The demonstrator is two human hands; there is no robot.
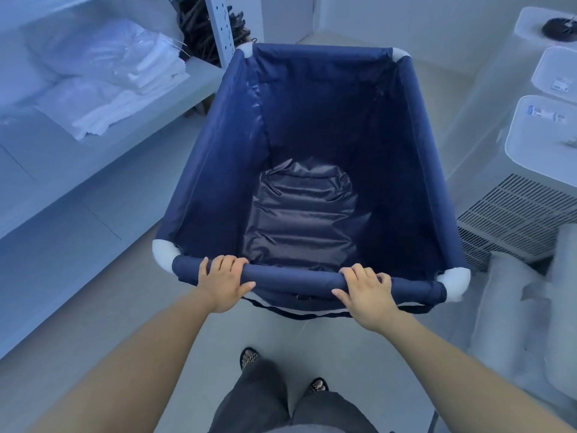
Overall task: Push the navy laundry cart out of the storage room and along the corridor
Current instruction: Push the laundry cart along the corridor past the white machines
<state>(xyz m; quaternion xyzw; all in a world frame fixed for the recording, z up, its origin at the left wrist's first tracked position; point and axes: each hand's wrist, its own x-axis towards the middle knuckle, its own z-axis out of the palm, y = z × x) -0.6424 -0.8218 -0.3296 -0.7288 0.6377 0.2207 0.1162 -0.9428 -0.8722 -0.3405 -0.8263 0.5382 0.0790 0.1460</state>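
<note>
Both hands grasp the navy laundry cart [312, 145] at its near rail [296, 278]; left hand [223, 284] and right hand [368, 296] set apart, likely for steering between shelf [93, 170] and bins [543, 142].

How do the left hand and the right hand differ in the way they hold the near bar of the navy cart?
The left hand grips the near bar close to its left white corner; the right hand sits right of the middle, farther from its corner. The left thumb points right along the bar's near side, the right thumb points left. Both wrap their fingers over the top.
</note>
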